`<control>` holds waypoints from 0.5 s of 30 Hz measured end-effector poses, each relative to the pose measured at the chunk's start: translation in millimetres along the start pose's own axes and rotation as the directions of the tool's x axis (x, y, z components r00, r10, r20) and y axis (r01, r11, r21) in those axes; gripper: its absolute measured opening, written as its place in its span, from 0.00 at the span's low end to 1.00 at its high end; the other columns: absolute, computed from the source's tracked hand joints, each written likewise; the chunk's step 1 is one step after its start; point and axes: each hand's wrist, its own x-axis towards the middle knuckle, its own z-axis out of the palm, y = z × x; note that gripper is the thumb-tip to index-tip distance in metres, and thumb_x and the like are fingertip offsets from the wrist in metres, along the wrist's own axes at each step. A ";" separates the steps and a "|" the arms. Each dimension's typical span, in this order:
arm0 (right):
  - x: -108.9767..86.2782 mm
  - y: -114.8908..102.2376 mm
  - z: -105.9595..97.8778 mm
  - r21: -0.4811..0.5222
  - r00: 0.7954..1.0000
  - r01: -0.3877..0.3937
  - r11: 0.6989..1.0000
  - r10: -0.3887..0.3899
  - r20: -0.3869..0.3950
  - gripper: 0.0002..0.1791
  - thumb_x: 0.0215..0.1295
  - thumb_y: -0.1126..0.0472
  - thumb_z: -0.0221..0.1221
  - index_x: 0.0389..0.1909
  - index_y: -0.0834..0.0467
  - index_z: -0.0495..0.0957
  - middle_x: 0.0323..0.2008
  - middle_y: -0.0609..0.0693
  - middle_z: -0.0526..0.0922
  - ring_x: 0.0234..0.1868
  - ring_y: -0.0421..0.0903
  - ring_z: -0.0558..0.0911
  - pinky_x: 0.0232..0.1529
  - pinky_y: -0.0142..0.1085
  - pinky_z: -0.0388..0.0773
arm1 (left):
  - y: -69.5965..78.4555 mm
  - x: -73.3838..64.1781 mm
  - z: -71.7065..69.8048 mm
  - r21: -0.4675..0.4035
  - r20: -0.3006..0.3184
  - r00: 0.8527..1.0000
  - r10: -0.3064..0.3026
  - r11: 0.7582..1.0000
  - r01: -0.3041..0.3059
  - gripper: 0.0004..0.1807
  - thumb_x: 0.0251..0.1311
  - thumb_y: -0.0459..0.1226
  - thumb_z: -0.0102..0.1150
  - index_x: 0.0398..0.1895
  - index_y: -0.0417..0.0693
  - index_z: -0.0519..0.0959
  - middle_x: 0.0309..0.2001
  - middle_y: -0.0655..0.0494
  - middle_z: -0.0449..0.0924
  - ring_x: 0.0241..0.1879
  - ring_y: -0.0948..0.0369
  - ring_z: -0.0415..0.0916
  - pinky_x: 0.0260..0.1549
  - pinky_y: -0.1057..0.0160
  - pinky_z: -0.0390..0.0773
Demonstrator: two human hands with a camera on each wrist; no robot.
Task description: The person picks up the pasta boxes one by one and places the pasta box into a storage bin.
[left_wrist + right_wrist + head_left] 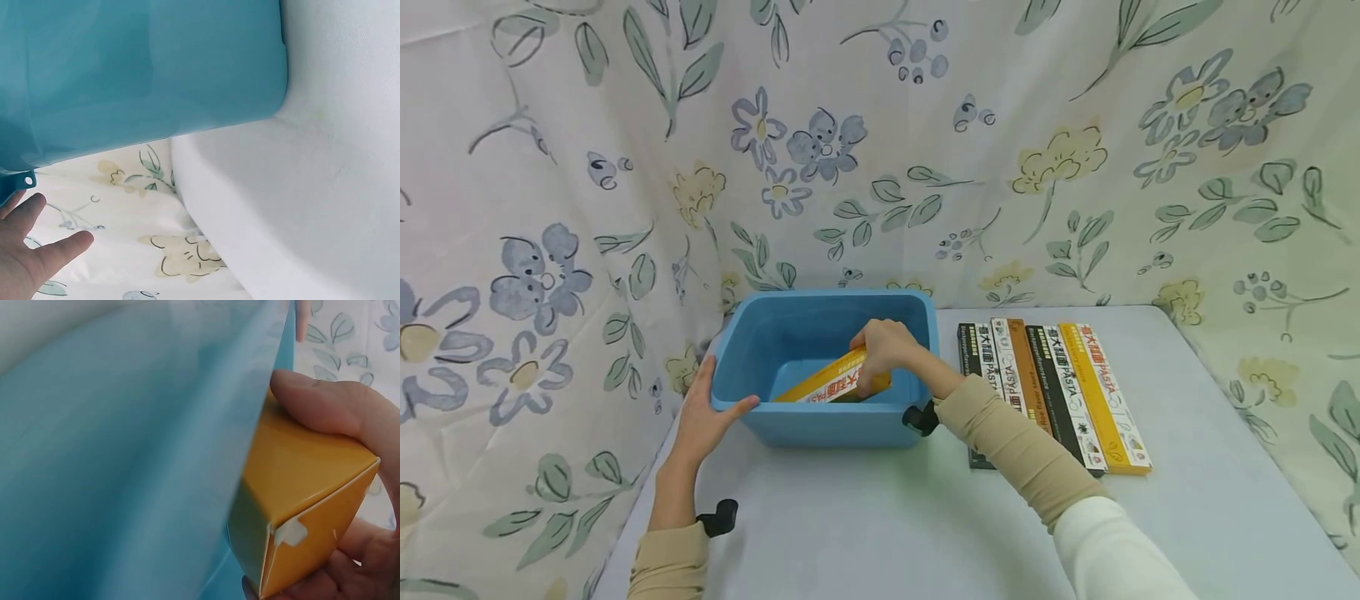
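Tan cuffs (pixel 1015 442), white sleeve (pixel 1112 546), apparently black wrist cameras (pixel 718 517)

My remote count: five of one kind, then pairs and singles.
I make it five pasta boxes: one yellow pasta box (pixel 823 383) in the bin, four in a row to its right, being two black pasta boxes (pixel 972 354) (pixel 1060 375), one brown pasta box (pixel 1024 358) and one yellow-and-white pasta box (pixel 1093 392). The near wall hides part of the bin's floor, so I can't say whether more lie there. I see one blue bin (pixel 835 429), one white table (pixel 850 525), two hands, a left hand (pixel 703 421) and a right hand (pixel 886 350), two beige cuffs (pixel 670 562) (pixel 1018 446) and two black wrist cameras (pixel 718 518) (pixel 920 418).
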 end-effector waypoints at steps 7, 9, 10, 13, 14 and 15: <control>1.1 -5.6 1.3 -0.028 1.000 -0.015 0.999 0.016 0.001 0.38 0.37 0.52 0.79 0.54 0.56 0.82 0.49 0.48 0.84 0.39 0.43 0.78 0.34 0.31 0.77 | -1.1 -0.4 0.5 0.005 -0.005 1.000 -0.002 1.000 0.002 0.59 0.57 0.53 0.64 0.78 0.52 0.33 0.77 0.43 0.31 0.74 0.38 0.35 0.63 0.29 0.47; 2.0 -7.9 1.0 -0.040 1.000 -0.019 0.999 0.019 0.006 0.37 0.37 0.52 0.79 0.54 0.56 0.82 0.49 0.48 0.84 0.39 0.43 0.79 0.34 0.31 0.77 | -2.0 0.0 1.1 0.000 -0.008 1.000 0.003 1.000 -0.003 0.59 0.56 0.53 0.64 0.78 0.52 0.33 0.77 0.43 0.32 0.74 0.38 0.35 0.63 0.29 0.47; 2.3 -9.5 0.4 -0.049 1.000 -0.020 0.999 0.020 0.008 0.37 0.37 0.52 0.79 0.55 0.57 0.82 0.49 0.48 0.84 0.39 0.43 0.79 0.35 0.31 0.77 | -2.7 0.4 1.5 -0.001 -0.012 1.000 0.008 1.000 -0.008 0.59 0.56 0.53 0.64 0.78 0.51 0.34 0.77 0.43 0.32 0.74 0.37 0.36 0.62 0.28 0.47; 3.4 -13.3 -0.9 -0.086 0.999 -0.025 0.996 0.027 0.022 0.38 0.38 0.51 0.79 0.55 0.57 0.81 0.50 0.48 0.83 0.41 0.44 0.80 0.37 0.31 0.78 | -3.9 1.1 2.5 -0.009 -0.021 1.000 0.016 1.000 -0.016 0.59 0.56 0.54 0.65 0.79 0.51 0.35 0.77 0.42 0.33 0.73 0.36 0.36 0.61 0.27 0.48; 4.0 -14.2 -1.2 -0.098 0.999 -0.029 0.995 0.032 0.029 0.38 0.39 0.51 0.79 0.56 0.57 0.81 0.51 0.48 0.83 0.42 0.44 0.80 0.37 0.32 0.78 | -4.0 1.3 2.8 -0.011 -0.024 1.000 0.018 1.000 -0.018 0.59 0.55 0.54 0.65 0.79 0.51 0.35 0.77 0.41 0.33 0.73 0.36 0.37 0.61 0.27 0.48; 4.2 -15.0 -1.6 -0.109 0.999 -0.035 0.993 0.039 0.036 0.39 0.39 0.50 0.79 0.56 0.57 0.80 0.51 0.49 0.83 0.42 0.44 0.80 0.38 0.32 0.78 | -4.1 1.5 3.0 -0.010 -0.027 0.999 0.020 1.000 -0.021 0.59 0.55 0.54 0.65 0.79 0.50 0.35 0.77 0.41 0.34 0.73 0.36 0.37 0.61 0.27 0.48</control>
